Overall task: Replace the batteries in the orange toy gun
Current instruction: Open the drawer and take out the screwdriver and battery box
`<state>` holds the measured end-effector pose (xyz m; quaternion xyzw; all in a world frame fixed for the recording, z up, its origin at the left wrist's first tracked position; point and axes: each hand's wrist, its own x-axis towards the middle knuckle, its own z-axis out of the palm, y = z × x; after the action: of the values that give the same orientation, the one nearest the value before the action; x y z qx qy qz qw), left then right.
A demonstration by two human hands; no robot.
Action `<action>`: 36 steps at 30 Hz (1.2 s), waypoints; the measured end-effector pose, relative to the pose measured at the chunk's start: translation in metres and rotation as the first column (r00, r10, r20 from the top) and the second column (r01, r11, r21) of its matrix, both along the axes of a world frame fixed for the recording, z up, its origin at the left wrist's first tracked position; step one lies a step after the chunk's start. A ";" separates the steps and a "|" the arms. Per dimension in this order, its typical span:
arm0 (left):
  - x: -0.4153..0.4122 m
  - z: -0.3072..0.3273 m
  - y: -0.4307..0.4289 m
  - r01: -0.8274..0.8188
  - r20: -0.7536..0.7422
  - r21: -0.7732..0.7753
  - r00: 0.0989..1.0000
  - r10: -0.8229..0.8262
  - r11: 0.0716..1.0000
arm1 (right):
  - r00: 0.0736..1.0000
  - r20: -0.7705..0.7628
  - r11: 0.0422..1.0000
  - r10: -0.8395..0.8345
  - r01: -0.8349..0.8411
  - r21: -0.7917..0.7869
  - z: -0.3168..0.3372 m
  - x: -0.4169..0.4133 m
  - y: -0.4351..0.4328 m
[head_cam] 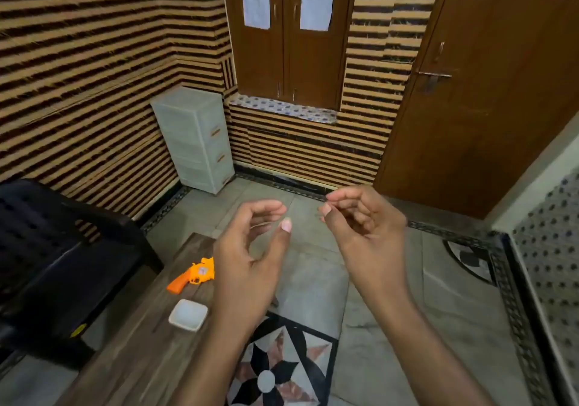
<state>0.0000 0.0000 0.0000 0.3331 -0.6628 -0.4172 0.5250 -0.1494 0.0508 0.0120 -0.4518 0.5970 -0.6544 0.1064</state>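
The orange toy gun (192, 275) lies flat on the wooden table (147, 340), its grip pointing left and its front end hidden behind my left wrist. Just in front of it sits a small white square dish (188, 314). My left hand (250, 249) hovers in the air to the right of the gun, fingers loosely curved and holding nothing. My right hand (363, 220) is raised beside it, palm toward me, fingers loosely curled with thumb near the fingertips; I see nothing in it. No batteries are visible.
A dark plastic chair (62, 264) stands left of the table. A white plastic drawer unit (194, 136) is in the far corner. A brown door (488, 92) is at the right, and tiled floor (376, 311) lies beyond the table's right edge.
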 end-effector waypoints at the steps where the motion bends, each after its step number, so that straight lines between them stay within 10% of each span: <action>1: -0.006 0.001 -0.016 0.001 -0.002 0.003 1.000 -0.001 1.000 | 1.000 0.009 1.000 0.001 -0.001 0.004 0.000 -0.006 -0.014; 16: -0.209 -0.046 -0.269 0.000 0.055 0.054 0.999 -0.003 0.999 | 0.978 0.208 0.999 -0.031 0.024 0.035 -0.057 -0.213 -0.258; 36: -0.377 -0.090 -0.636 -0.365 0.125 0.122 0.928 0.351 0.923 | 0.917 0.186 0.907 0.354 -0.385 0.172 -0.096 -0.380 -0.679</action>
<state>-0.3768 -0.6356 -0.0899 0.5061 -0.5846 -0.3434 0.5331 -0.5293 -0.6278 -0.0837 -0.4930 0.5548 -0.5892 0.3194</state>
